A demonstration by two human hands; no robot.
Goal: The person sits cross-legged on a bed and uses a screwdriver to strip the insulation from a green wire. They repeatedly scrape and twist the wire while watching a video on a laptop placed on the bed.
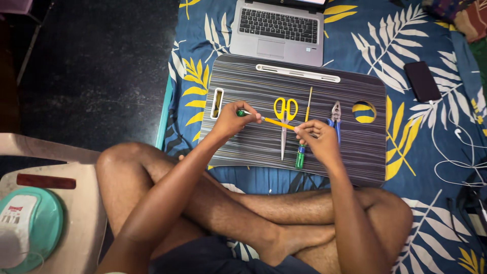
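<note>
Bedsheet (416, 56), blue with yellow and white leaves, lies under a striped lap desk (253, 137) and an open laptop (278, 31) whose screen is cut off at the top edge. The desk's round hole (364, 112) shows only sheet through it; its slot handle (217, 103) shows sheet too. Both forearms reach forward over crossed legs. The left hand (232, 119) pinches the green end of a yellow pencil (274, 122), and the right hand (317, 137) closes its fingertips on the other end, holding it just above yellow-handled scissors (285, 122). A green-handled screwdriver (303, 137) is partly hidden by the right hand, as are blue pliers (335, 119). Dark phone (422, 81) lies apart.
</note>
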